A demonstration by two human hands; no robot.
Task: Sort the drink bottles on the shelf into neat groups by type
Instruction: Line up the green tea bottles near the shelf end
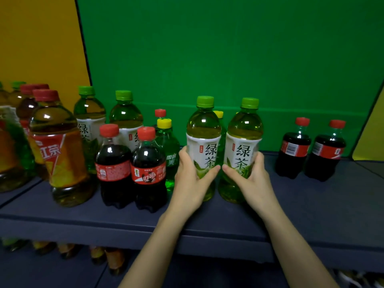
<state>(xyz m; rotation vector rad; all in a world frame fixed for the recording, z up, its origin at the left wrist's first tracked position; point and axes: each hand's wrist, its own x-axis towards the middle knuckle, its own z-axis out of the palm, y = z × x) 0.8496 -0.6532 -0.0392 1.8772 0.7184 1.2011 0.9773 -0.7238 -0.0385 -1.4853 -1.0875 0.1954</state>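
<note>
1. Two green tea bottles stand upright side by side near the middle of the shelf [311, 204], almost touching: the left green tea bottle [204, 140] and the right green tea bottle [245, 142]. Both have light green caps and white labels. Whether their bases rest on the shelf or are just lifted off it cannot be told.
2. The left hand [190, 183] grips the left green tea bottle low on its label, thumb across the front and fingers wrapped round its far side.
3. The right hand [254, 181] grips the right green tea bottle the same way, and the two thumb tips nearly meet between the bottles.
4. Behind the gap between the held pair, a yellow cap [218, 114] shows on a green bottle that is mostly hidden.
5. Just left of the left hand stands a lemon-lime soda bottle [169, 154] with a yellow cap, and a small red cap [160, 112] peeks up behind it.
6. Further left, at the front, are two small cola bottles [148, 169] that touch each other.
7. Behind those are two more green tea bottles [126, 119].
8. At the far left stands a large iced tea bottle [60, 152] with a red cap, with more big bottles crowded behind it.
9. Well apart on the right, a pair of cola bottles [293, 150] stands near the back.
10. A green panel [228, 59] backs the shelf, with a yellow panel [37, 38] on the left.
11. Below, blurred bottles on the lower shelf [114, 260] are visible.
</note>
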